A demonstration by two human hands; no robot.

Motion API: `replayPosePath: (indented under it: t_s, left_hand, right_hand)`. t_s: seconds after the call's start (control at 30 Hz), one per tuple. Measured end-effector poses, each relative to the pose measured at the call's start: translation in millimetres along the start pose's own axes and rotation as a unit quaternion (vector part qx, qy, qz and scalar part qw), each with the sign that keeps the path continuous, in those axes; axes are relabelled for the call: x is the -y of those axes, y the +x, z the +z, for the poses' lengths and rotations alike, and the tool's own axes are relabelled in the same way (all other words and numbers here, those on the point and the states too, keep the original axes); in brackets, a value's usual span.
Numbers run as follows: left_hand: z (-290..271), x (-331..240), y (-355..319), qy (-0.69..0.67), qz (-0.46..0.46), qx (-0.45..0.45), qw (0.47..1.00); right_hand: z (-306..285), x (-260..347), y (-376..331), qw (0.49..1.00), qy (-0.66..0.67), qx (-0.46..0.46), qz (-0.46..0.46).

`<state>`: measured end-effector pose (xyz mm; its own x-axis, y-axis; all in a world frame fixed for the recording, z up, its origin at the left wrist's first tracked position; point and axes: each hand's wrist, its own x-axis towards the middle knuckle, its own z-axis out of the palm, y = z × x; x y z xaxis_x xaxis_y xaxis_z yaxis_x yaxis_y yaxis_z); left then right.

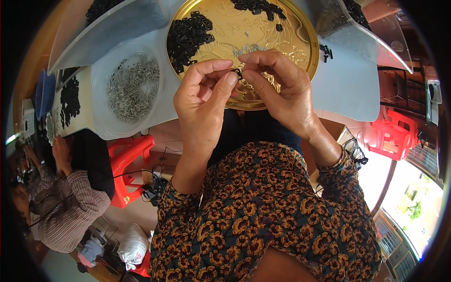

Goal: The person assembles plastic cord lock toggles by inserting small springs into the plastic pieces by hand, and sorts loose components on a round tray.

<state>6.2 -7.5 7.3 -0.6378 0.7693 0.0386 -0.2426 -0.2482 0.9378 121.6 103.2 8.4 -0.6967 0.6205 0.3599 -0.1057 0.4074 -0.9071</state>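
Over the near part of a round gold tray (242,104), both my hands meet at a small black plastic piece (237,73). My left hand (206,91) pinches it between thumb and fingers. My right hand (281,84) comes in from the other side, its thumb and forefinger closed together by the piece; whether they hold a small part is hidden. Beyond my hands lie a heap of black plastic parts (190,37) on the tray's left, more black parts (258,7) at its far edge, and small silvery metal pieces (251,48) in the middle.
A clear round basin (134,89) of small metal pieces stands left of the tray. Clear bins (110,33) flank the tray. Several black parts (326,52) lie on the table at right. Red stools (127,169) stand below. At left, a person in a striped shirt (70,207) works.
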Motion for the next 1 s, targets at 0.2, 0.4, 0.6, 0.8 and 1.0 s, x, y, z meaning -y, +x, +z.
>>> replayPosePath:
  t_s: [0.2,0.4,0.6,0.8,1.0]
  left_hand:
    - [2,-2,2,0.062,0.026,0.007,0.998]
    - [0,2,5,0.069,0.003,0.018,0.997]
    - [-2,-2,5,0.011,-0.027,0.027,0.999]
    - [3,-5,1,0.046,-0.006,0.033,0.998]
    - [-2,-2,6,0.053,-0.015,0.041,0.998]
  right_hand:
    - [5,6,2,0.992,0.059,-0.014,0.11]
    - [3,6,-1,0.992,-0.007,-0.008,0.128]
    - [-7,8,4,0.996,0.015,0.01,0.09]
    - [-4,9,1,0.99,0.064,0.02,0.123]
    - [-9,10,7,0.988,0.04,0.048,0.138]
